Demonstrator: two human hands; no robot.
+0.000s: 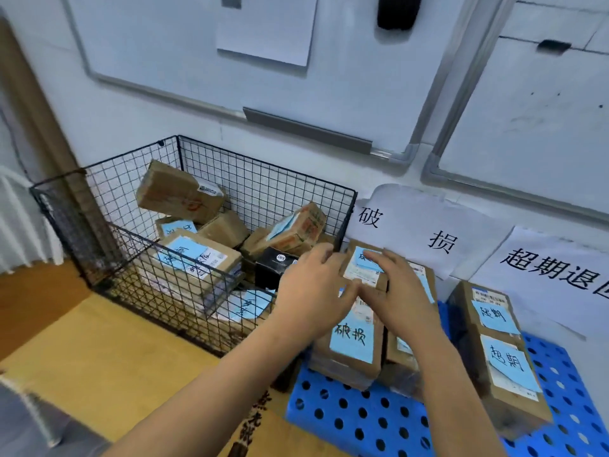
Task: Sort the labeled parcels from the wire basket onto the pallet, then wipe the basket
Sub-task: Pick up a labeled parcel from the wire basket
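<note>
Both hands meet at the centre right of the frame, on a small parcel (360, 271) that sits on top of a stack of parcels (351, 341) at the left end of the blue pallet (362, 420). The left hand (313, 291) holds the small parcel's left side, with its fingers curled over the far edge and its thumb against the near edge. The right hand (395, 291) lies across the top with fingers nearly straight and slightly spread, covering part of the parcel's blue note; its thumb touches the near edge beside the left thumb. The top parcel of the stack below carries a blue note with handwritten characters.

Further right on the pallet, apart from this stack, stand two more parcels (501, 344), each with a blue note on top. Two paper signs (415, 225) with large printed characters hang on the wall behind the pallet.

The wire basket (263, 169) stands at centre left, just beside the pallet. It holds several cardboard parcels lying at different angles:
- a large one with a blue note (194, 258) near the front
- a tilted one (178, 192) against the back corner
- a black box (273, 268) close to the left hand

Whiteboards (197, 61) fill the wall across the top of the frame.
</note>
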